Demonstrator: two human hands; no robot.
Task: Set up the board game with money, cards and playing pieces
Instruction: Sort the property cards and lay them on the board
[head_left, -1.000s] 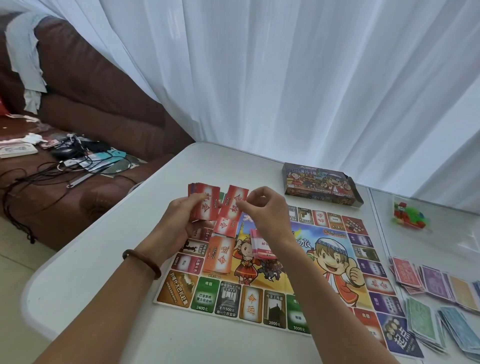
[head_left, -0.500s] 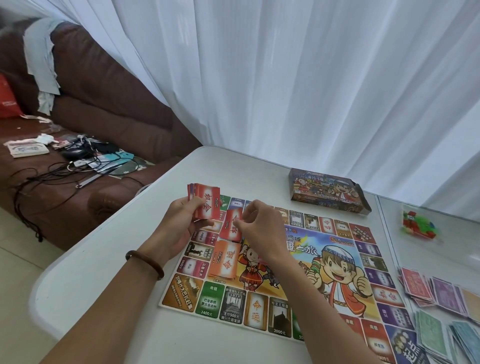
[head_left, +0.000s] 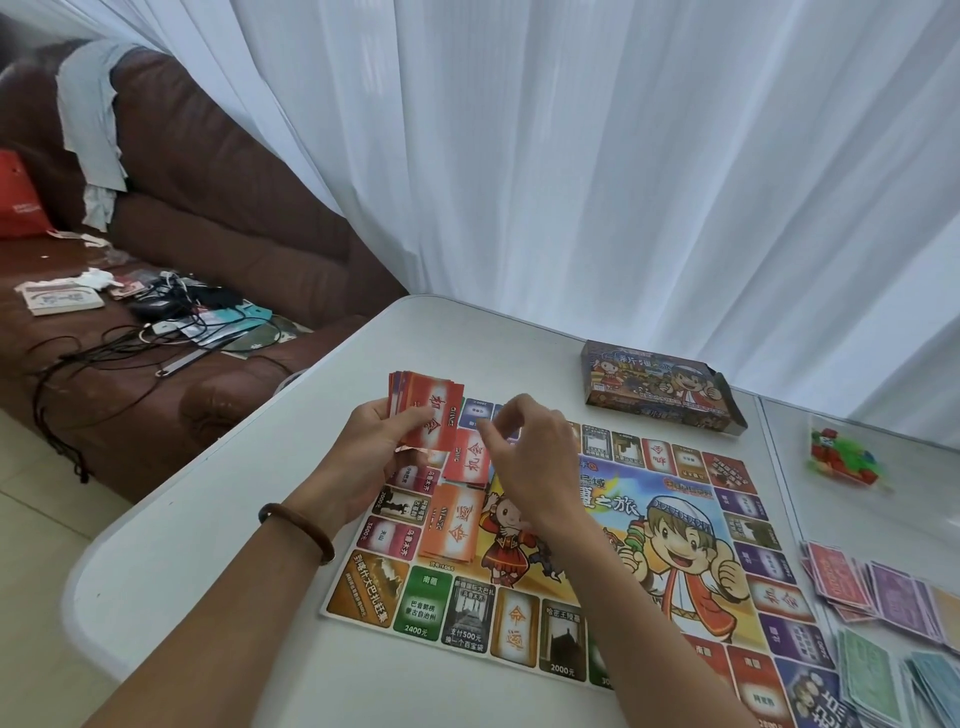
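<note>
Red cards: my left hand (head_left: 382, 447) is clamped on the remaining stack (head_left: 427, 410), held above the board's far-left corner. A red pile (head_left: 470, 461) lies on the board (head_left: 519, 631), with an orange pile (head_left: 451, 526) just nearer me.
Change: a second ago my right hand held one red card up beside the stack. That card is now down on the red pile.
Meaning: one more card is sorted. I judge the card step is only partway done, as the stack looks thick.
Right hand (head_left: 524, 449): it hovers over the red pile, wrist raised, fingers curled, thumb and forefinger close together. I cannot tell whether they touch the card.
Outward: the money piles (head_left: 883, 597) lie to the right, the bag of pieces (head_left: 841, 460) is well apart, and the box (head_left: 660, 387) sits beyond on the surface (head_left: 234, 519).
</note>
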